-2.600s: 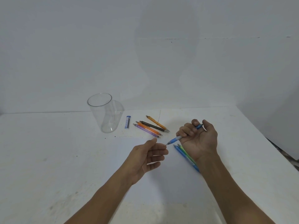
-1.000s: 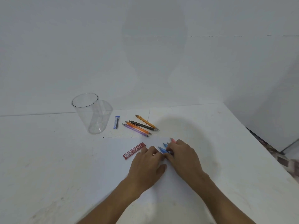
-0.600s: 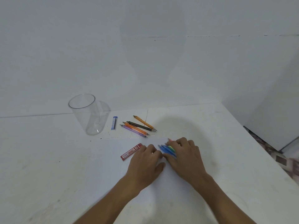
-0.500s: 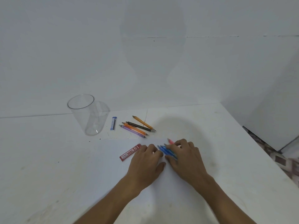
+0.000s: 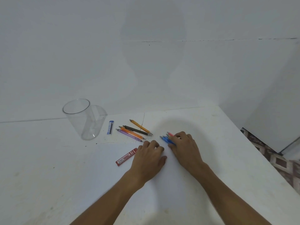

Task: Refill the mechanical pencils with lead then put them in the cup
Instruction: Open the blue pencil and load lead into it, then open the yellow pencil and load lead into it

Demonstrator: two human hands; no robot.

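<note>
A bunch of blue pencils (image 5: 165, 139) and a pink pencil (image 5: 170, 134) lie on the white table (image 5: 48, 168). My right hand (image 5: 185, 148) covers their rear ends, with the fingers curled over them and the thumb against the blue ones. My left hand (image 5: 148, 159) rests palm down on the table just left of it and holds nothing. A red lead case (image 5: 126, 157) lies beside its fingers. Further back lie a yellow pencil (image 5: 140, 127), a black pencil (image 5: 135, 129), an orange pencil (image 5: 131, 133) and a purple pencil (image 5: 128, 135). The clear cup (image 5: 87, 125) stands at the back left.
A small blue lead case (image 5: 110, 127) lies between the cup and the loose pencils. A white wall rises behind the table. The table's right edge drops to a patterned floor (image 5: 276, 159).
The blue pencil that my right hand held up has gone down to the bunch, and the red lead case has appeared on the table. Both hands now lie low at the bunch.
</note>
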